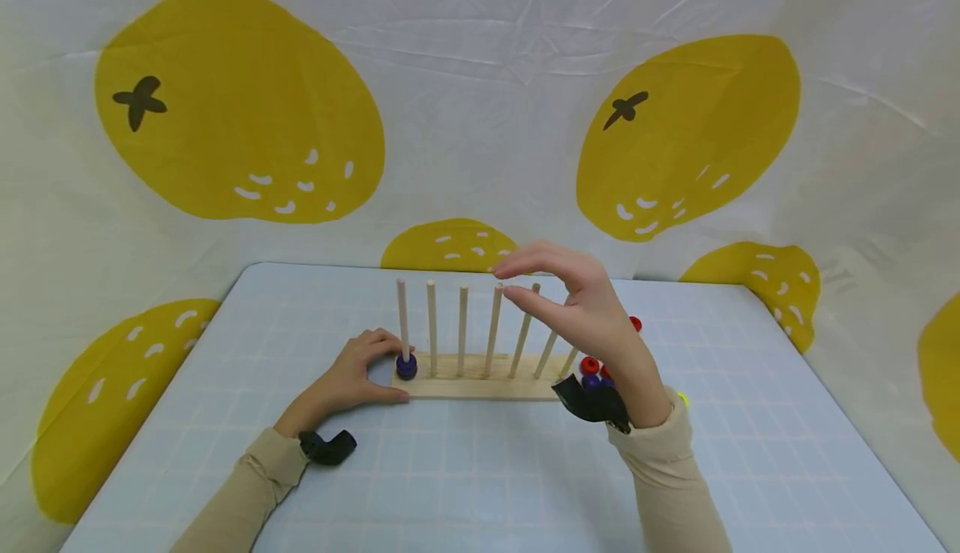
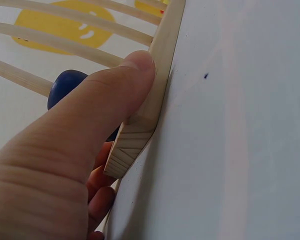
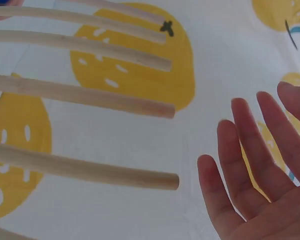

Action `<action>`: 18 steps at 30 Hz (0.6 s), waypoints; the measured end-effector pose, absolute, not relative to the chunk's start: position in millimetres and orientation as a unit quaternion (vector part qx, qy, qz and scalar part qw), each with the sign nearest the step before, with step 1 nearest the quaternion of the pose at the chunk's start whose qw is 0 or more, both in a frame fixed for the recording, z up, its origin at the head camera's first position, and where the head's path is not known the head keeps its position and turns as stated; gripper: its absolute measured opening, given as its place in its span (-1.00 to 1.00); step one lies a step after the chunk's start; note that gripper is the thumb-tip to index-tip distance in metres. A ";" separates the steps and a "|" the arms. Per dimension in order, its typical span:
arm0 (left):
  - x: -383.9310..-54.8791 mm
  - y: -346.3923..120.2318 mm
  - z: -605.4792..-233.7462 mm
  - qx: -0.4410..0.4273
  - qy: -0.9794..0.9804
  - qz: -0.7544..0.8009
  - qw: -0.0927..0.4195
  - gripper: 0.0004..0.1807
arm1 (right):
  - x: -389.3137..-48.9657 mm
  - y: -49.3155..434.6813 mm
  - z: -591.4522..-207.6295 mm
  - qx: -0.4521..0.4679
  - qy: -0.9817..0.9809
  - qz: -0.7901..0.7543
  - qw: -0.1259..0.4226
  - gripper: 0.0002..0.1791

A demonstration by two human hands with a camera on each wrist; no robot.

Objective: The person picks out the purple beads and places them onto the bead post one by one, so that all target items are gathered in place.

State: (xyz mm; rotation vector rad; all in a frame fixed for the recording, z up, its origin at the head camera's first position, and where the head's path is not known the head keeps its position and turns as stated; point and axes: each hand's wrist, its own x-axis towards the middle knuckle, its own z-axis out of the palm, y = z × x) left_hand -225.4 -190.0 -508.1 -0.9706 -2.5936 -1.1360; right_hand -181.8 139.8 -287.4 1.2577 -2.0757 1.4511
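Observation:
A wooden peg stand (image 1: 480,388) with several upright pegs is on the table. Dark blue beads (image 1: 407,367) sit at the foot of its leftmost peg. My left hand (image 1: 352,374) grips the left end of the base, thumb on the front edge and fingers behind, as the left wrist view shows beside a blue bead (image 2: 65,89). Raised over the pegs on the right side, my right hand (image 1: 577,299) holds nothing. Its fingers (image 3: 250,165) are spread and nearly straight, close to the peg tips, with thumb and fingers apart.
Red beads (image 1: 590,366) and blue beads (image 1: 591,382) lie by the stand's right end, partly behind my right wrist. Another red bead (image 1: 636,323) lies farther back, and a yellow piece (image 1: 683,399) shows beside the right sleeve. A lemon-print curtain (image 1: 480,120) hangs behind the table (image 1: 465,478).

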 end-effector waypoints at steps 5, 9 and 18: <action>-224.9 -190.3 -507.5 -0.321 -0.865 -0.378 0.073 -0.31 | -177.3 152.9 -299.4 0.431 -0.721 0.517 0.165 -0.69; -224.9 -190.4 -508.3 -0.323 -0.865 -0.378 0.072 -0.30 | -173.7 163.0 -304.3 0.435 -0.720 0.511 0.176 -0.65; -224.1 -189.5 -507.4 -0.327 -0.862 -0.379 0.076 -0.32 | -167.6 193.3 -311.5 0.413 -0.721 0.522 0.193 -0.67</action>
